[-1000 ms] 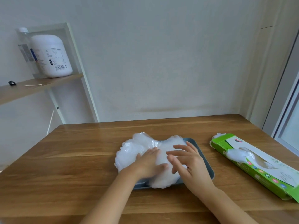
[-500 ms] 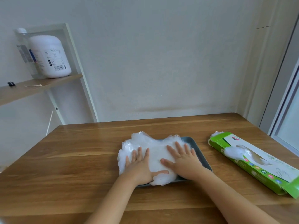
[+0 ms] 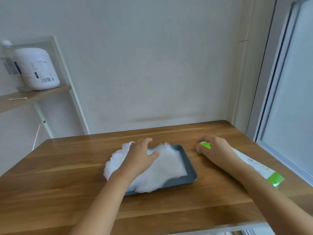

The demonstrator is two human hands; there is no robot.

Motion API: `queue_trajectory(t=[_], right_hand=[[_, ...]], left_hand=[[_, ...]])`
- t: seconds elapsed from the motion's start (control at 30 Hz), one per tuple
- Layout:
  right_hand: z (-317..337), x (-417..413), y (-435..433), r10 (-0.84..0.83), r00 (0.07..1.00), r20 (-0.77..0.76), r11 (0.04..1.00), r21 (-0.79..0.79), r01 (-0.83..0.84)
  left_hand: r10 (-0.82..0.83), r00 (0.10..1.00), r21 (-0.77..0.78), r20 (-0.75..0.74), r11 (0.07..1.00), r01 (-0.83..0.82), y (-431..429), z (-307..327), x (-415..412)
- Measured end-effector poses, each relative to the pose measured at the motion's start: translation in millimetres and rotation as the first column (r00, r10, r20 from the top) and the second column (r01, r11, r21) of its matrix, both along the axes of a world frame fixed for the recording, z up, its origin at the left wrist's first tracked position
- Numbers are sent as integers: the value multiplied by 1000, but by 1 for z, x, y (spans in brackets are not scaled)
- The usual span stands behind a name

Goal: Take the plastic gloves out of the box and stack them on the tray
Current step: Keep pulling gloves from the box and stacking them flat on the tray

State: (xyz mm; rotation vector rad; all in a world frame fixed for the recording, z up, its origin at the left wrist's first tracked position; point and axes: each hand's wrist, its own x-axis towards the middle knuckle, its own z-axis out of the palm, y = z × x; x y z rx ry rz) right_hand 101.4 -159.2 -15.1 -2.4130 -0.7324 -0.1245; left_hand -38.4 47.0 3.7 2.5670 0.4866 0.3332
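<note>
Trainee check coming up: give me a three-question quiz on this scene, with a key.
1. True or false: the left hand rests flat on the gloves.
2. The right hand is: A raised in the air; B on the far end of the box; C on the gloves.
3. What do the gloves lie on?
Key: 1 true; 2 B; 3 the tray.
</note>
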Motion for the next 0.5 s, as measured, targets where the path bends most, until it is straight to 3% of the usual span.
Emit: queue_trajectory(t=[0.13,0.23,0.3,0.4,0.5], right_hand=[[2,25,-50,-100,993,-59,995,-11,100],[-5,23,-64,-82,991,-106,997,-20,80],[-12,17,-65,-69,991,-115,996,-64,62],[-25,13,-61,-82,995,-62,986,-152,72],[-35,13,-62,-99,994,-51,991,-98,94]], left_hand=[[-177,971,-136,162,970,200,-57,1,23],[-199,952,-271,234,927,260,-100,-13,44],[-189,953,-383,236,884,270,-125,-31,58],[-173,965,-409,197,880,241,-151,-51,74],[-126,974,-432,191,880,199,-163,-61,92]])
